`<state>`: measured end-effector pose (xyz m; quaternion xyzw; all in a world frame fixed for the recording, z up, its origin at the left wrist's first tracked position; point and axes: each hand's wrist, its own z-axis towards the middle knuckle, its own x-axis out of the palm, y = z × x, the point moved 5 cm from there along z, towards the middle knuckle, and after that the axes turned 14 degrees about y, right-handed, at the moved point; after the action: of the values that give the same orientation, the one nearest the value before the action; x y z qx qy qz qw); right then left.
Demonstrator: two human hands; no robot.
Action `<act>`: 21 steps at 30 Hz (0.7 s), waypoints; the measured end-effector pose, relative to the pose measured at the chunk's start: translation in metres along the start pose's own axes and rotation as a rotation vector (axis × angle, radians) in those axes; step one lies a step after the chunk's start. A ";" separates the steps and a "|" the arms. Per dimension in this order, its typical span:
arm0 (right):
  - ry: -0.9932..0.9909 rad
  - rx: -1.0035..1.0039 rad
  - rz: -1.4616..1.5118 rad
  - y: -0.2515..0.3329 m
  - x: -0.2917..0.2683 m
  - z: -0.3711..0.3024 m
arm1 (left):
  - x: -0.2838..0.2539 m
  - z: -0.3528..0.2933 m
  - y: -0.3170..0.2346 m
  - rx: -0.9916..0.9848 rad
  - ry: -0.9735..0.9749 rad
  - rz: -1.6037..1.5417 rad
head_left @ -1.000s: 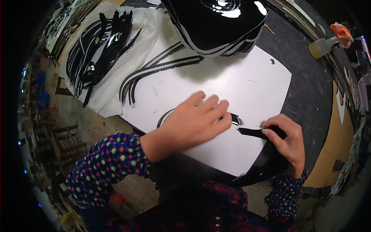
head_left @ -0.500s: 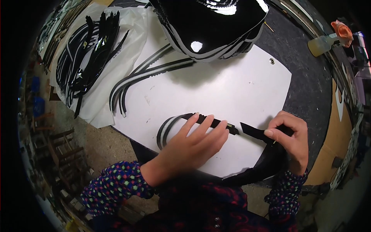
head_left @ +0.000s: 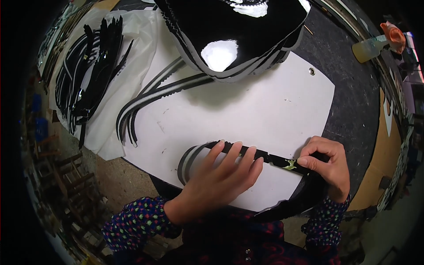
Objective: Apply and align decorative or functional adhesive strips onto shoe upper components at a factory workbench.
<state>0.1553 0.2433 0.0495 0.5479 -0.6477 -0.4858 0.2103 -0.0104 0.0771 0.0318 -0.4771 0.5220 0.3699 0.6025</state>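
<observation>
My left hand lies with its fingers spread over a black strip, pressing it to a white board. The strip's looped part, striped grey and black, curves round on the left side of the hand. Between thumb and forefinger, my right hand pinches a shiny black strip. Its left end meets the end of the strip under my left fingers; I cannot tell whether they overlap. More dark material hangs at the board's lower right edge, below my right hand.
A stack of glossy black pieces with grey edges sits at the back. Striped strips trail from beneath it. On the left, white plastic sheeting carries a bundle of black strips. A bottle of yellowish liquid stands far right.
My right hand has brought its strip left and laid it against the other strip's end, closing the gap. Its shiny face now shows. The left hand still presses down.
</observation>
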 end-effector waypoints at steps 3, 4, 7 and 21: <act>-0.008 0.047 0.013 0.000 0.002 0.000 | 0.001 0.000 -0.001 0.003 0.020 0.016; -0.009 0.047 0.015 0.000 0.003 0.001 | 0.000 0.000 -0.001 0.005 0.022 0.017; -0.025 0.031 -0.018 0.003 0.005 0.001 | 0.000 0.000 -0.001 0.003 0.040 0.007; -0.103 0.121 -0.037 0.002 0.009 -0.003 | -0.001 0.002 -0.002 -0.003 0.032 0.028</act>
<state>0.1535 0.2336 0.0502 0.5458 -0.6758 -0.4768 0.1343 -0.0082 0.0781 0.0329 -0.4767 0.5377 0.3715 0.5879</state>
